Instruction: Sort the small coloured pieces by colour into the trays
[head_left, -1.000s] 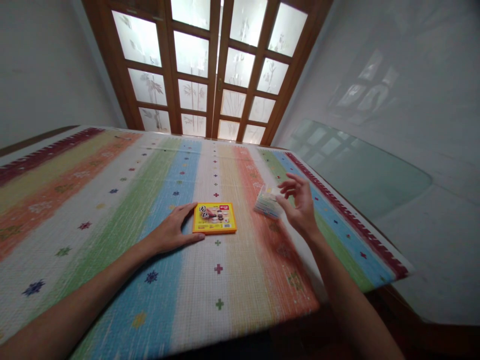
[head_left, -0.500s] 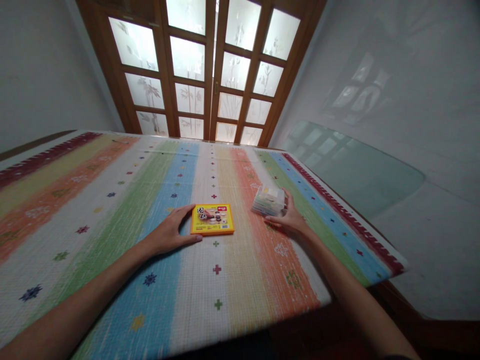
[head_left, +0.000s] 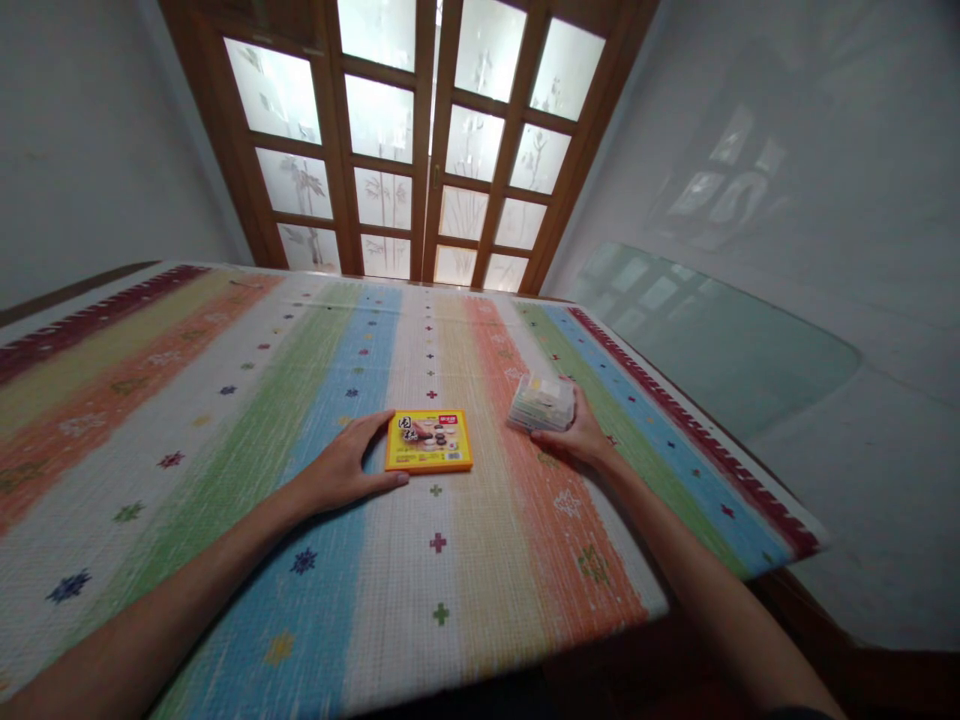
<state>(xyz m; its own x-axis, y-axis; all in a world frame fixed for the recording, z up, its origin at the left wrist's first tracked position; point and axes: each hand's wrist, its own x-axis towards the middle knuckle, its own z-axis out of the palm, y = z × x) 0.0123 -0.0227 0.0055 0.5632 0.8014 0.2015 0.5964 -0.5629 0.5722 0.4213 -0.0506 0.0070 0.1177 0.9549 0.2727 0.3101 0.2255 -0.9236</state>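
A flat yellow Go game box (head_left: 429,442), with printed black and white stones on its lid, lies on the striped tablecloth. My left hand (head_left: 346,466) spans its left end, fingers at the far corner and thumb by the near corner. To the right, my right hand (head_left: 579,430) grips a clear plastic box (head_left: 541,402) from its right side, thumb along the near edge. Something pale and greenish shows through the plastic, but I cannot make out what. Whether this box rests on the cloth or is slightly raised, I cannot tell.
The striped tablecloth (head_left: 405,560) covers the table, whose near edge slopes up to the right. Wooden doors with frosted panes (head_left: 386,195) stand beyond the far edge. A pale wall (head_left: 885,300) with a glossy greenish panel (head_left: 720,320) runs along the right.
The view has shifted slightly. Both hands keep the same holds on the two boxes, with no clear movement of either across the cloth.
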